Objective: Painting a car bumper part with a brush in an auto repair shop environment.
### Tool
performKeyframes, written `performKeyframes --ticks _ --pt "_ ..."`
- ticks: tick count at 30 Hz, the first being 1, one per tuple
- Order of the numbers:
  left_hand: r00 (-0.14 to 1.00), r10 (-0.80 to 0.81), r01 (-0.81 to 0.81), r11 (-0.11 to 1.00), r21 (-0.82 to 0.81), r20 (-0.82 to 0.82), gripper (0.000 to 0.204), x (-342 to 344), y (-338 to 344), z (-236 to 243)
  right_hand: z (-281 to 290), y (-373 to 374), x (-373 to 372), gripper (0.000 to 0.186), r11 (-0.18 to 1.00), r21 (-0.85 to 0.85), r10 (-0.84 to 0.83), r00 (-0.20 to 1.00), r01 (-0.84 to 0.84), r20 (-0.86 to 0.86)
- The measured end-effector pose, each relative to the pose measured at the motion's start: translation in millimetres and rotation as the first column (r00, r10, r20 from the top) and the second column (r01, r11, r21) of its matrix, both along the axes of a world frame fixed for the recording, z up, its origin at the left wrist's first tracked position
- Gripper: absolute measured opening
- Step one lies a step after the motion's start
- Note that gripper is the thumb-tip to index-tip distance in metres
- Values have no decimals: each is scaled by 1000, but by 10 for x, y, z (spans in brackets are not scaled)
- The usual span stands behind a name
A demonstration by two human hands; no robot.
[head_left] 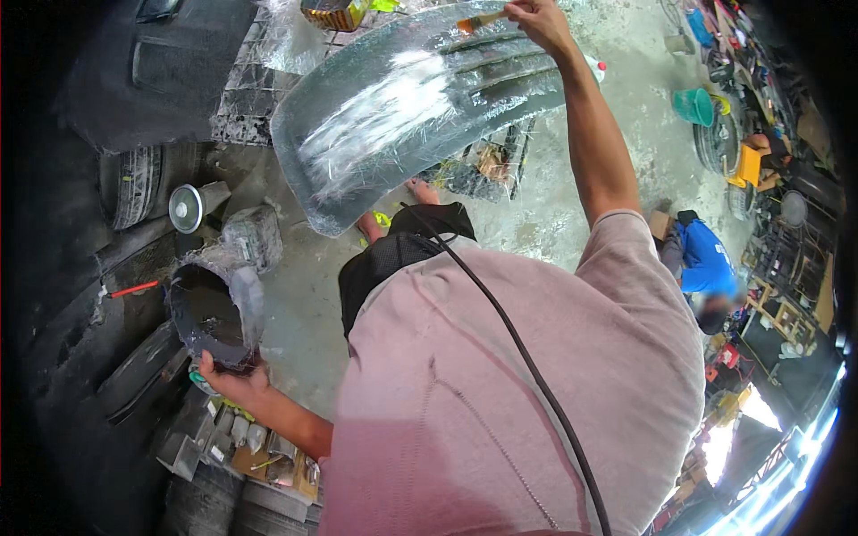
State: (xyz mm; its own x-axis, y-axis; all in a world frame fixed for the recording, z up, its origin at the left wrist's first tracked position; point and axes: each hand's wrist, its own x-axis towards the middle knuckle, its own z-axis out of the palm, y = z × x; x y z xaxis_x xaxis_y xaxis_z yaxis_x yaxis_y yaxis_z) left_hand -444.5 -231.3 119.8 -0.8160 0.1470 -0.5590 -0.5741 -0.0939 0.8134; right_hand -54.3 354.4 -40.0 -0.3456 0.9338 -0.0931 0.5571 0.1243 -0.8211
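Note:
My right hand is closed around the handle of a paintbrush with orange-brown bristles. The brush is over the far edge of a large, curved, glossy panel, beside its raised ribs. Pale, shiny fibrous strands lie across the panel's middle. Off to the left, my left hand grips the lower side of a round tub with a crusted whitish outer wall. The tub's opening faces the camera and its inside looks dark; I cannot tell what it contains.
A crusted container and a round white-rimmed disc sit beyond the tub. Tyres and dark panels fill the left side. A green bucket stands at the right, and a person in a blue shirt bends nearby. A black cable crosses my shirt.

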Motion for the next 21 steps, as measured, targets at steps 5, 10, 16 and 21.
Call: performKeyframes --ticks 5,10,16,21 --pt "1000 -28 28 1000 5 -4 61 293 88 107 479 -216 -79 16 986 125 -83 969 114 -233" --pt "992 -116 119 988 95 -40 57 483 184 135 309 -345 16 19 1000 -21 13 992 -16 -128" --pt "981 -188 191 977 92 -39 51 647 286 -2 961 -1200 -178 14 973 130 -113 889 189 -444" --pt "943 -312 327 934 141 -120 52 672 520 -106 1749 -2448 -820 21 915 161 397 766 -369 -505"
